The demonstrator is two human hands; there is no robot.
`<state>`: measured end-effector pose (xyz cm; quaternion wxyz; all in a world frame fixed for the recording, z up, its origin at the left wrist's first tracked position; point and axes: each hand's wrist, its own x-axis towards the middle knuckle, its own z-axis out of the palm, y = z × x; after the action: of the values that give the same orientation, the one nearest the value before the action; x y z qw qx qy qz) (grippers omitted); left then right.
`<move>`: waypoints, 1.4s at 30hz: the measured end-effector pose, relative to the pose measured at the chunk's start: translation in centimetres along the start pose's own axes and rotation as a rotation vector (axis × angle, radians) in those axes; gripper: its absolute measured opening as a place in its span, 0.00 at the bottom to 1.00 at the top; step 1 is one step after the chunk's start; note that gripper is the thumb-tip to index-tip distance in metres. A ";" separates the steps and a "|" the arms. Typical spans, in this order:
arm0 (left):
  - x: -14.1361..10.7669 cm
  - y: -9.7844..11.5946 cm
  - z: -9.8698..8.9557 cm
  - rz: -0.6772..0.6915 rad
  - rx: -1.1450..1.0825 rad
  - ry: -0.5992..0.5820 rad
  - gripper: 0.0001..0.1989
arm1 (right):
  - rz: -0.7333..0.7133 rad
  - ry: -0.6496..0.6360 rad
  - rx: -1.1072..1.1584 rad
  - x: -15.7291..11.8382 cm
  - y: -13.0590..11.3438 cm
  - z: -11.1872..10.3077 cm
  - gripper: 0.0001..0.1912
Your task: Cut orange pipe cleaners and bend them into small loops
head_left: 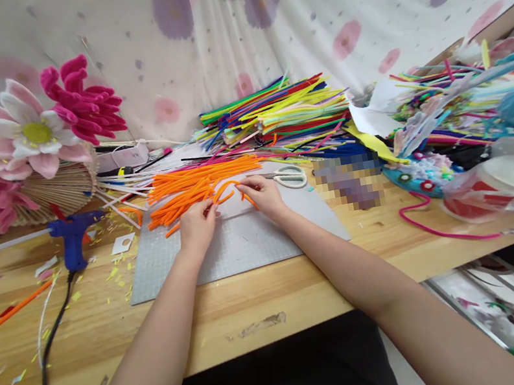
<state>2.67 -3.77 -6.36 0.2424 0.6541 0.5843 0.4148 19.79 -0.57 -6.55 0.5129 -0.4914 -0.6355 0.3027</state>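
Observation:
Between my two hands an orange pipe cleaner (pixel 225 186) bends in an arch over the grey cutting mat (pixel 245 240). My left hand (pixel 198 225) pinches one part of it with thumb and fingertips. On the other side, my right hand (pixel 261 195) grips it too, and an orange end pokes out below those fingers. A heap of orange pipe cleaners (pixel 178 192) lies on the mat just beyond and left of my left hand. Scissors with pale handles (pixel 290 177) rest on the mat, right beside my right hand.
On the left are a blue glue gun (pixel 72 240) with a black cord, and fuzzy pink flowers (pixel 34 131) in a basket. Multicoloured pipe cleaners (pixel 282 109) are stacked at the back. A plastic-wrapped container (pixel 502 184) stands right, near a pink strand (pixel 441 234).

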 end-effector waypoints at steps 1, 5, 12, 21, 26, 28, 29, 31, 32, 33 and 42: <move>0.0 0.0 0.2 -0.075 -0.127 -0.033 0.11 | 0.071 -0.032 0.087 -0.1 -0.2 0.2 0.12; -0.1 0.5 1.1 -0.340 -0.570 -0.158 0.09 | 0.235 -0.131 0.307 -0.4 -0.8 0.5 0.14; -0.6 1.5 1.6 -0.415 -0.707 -0.242 0.07 | 0.259 -0.249 0.315 -0.5 -1.2 0.9 0.11; -0.8 1.3 1.6 -0.396 -0.681 -0.325 0.09 | 0.278 -0.237 0.338 -0.6 -1.0 1.4 0.11; -0.9 1.4 1.5 -0.409 -0.689 -0.344 0.09 | 0.285 -0.235 0.347 -0.6 -0.9 1.3 0.12; -0.9 1.4 1.4 -0.421 -0.685 -0.349 0.08 | 0.291 -0.236 0.348 -0.6 -0.8 1.4 0.12; -0.9 1.5 1.4 -0.426 -0.681 -0.351 0.07 | 0.291 -0.236 0.351 -0.5 -0.8 1.4 0.12; -0.8 1.5 1.4 -0.430 -0.670 -0.359 0.07 | 0.291 -0.236 0.358 -0.5 -0.6 1.5 0.12; -0.8 1.5 1.4 -0.428 -0.667 -0.365 0.07 | 0.292 -0.239 0.359 -0.5 -0.6 1.5 0.12; -0.8 1.5 1.4 -0.427 -0.667 -0.371 0.07 | 0.292 -0.242 0.358 -0.5 -0.5 1.6 0.12; -0.8 1.4 1.3 -0.480 -0.715 -0.417 0.03 | 0.316 -0.321 0.450 -0.7 -0.2 1.4 0.13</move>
<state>4.55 -4.58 -6.13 0.6533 0.4453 0.4783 0.3822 18.41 -1.07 -7.06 0.4486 -0.4042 -0.5412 0.5853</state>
